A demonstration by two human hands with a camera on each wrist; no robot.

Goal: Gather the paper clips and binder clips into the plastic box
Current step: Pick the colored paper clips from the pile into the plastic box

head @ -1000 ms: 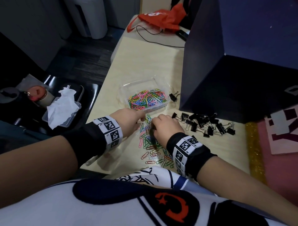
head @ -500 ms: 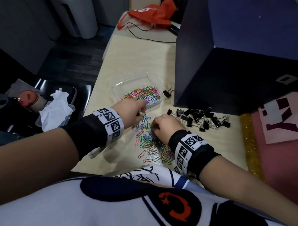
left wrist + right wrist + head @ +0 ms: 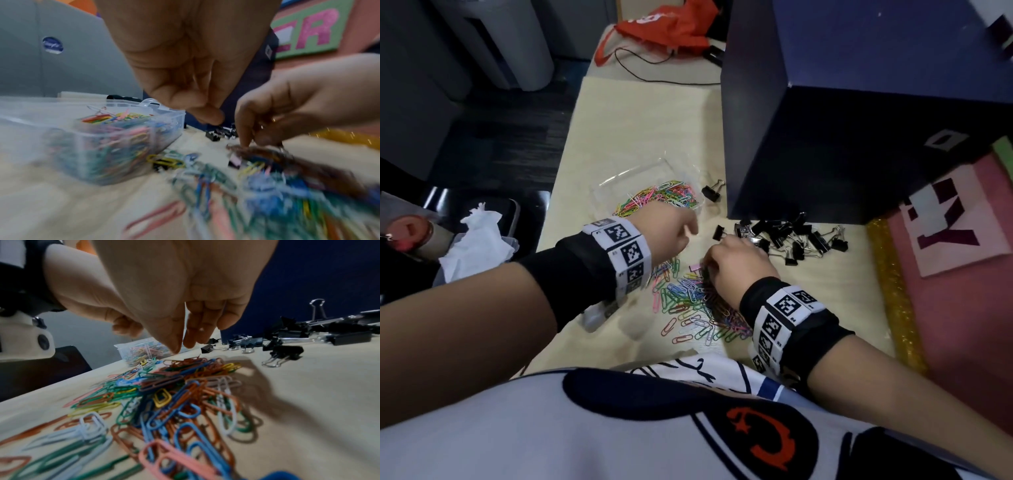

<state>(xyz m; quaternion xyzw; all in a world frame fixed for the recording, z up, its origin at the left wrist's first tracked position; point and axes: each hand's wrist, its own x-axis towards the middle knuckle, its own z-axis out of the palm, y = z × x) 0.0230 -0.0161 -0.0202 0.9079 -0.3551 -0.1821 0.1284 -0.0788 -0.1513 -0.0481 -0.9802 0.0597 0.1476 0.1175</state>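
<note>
a white crumpled tissue (image 3: pixel 479 240) is lying in a container on a dark seat, well to the left of the plastic box (image 3: pixel 654 197). the plastic box is sitting on the pale table (image 3: pixel 640 130), clear-walled and already holding a heap of coloured paper clips. the left hand (image 3: pixel 671 233) is hovering just in front of the plastic box, over its near right corner; its fingers are curling inward and downward, and the left wrist view is too blurred to tell whether anything is pinched between them. below and in front of the plastic box, the loose paper clips (image 3: pixel 695 305) are lying scattered on the table in pink, blue, green, orange and yellow. the right hand (image 3: pixel 739 267) is hovering over the far edge of this pile, to the right of the plastic box, with thumb and fingertips (image 3: pixel 191 340) pointing down and drawing close together just above the clips; the right wrist view is showing no clip between them. one single binder clip (image 3: pixel 711 192) is lying just right of the plastic box, apart from the others. the black binder clips (image 3: pixel 791 236) are lying in a cluster further right of the plastic box, against the foot of a dark blue box (image 3: pixel 842 120). a pink and white card (image 3: pixel 955 222) is lying furthest right of the plastic box.
</note>
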